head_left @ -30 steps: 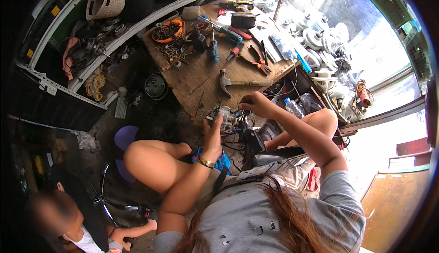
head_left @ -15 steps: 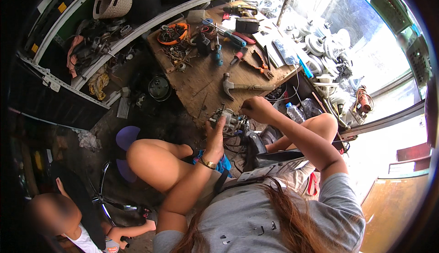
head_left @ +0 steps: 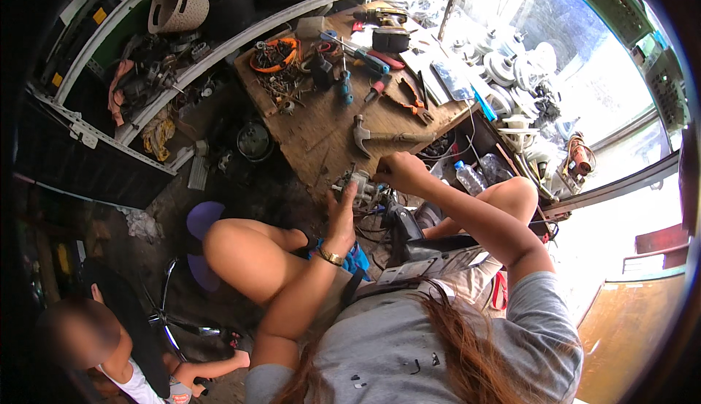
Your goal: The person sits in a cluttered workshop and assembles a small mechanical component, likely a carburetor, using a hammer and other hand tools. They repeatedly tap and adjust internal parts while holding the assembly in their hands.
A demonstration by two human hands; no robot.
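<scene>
My left hand [head_left: 342,218] grips a small grey metal motor [head_left: 361,183] at the near edge of the wooden bench, thumb up along its side. Close against the motor's right side, my right hand [head_left: 403,172] has its fingers pinched together; whatever is between them is too small to make out. Dark wires hang below the motor. Just beyond my hands, a claw hammer [head_left: 391,137] lies across the wooden bench [head_left: 310,152]. Orange-handled pliers [head_left: 415,103] rest farther back.
Screwdrivers [head_left: 345,86], an orange tray of small parts [head_left: 276,55] and a cordless drill [head_left: 387,28] crowd the bench. White fan parts [head_left: 504,68] pile up at the right. A water bottle [head_left: 470,178] stands near my right knee. A child [head_left: 124,353] sits at lower left.
My right hand has shifted slightly left, closer in against the motor. My left hand keeps its grip on the motor with little movement.
</scene>
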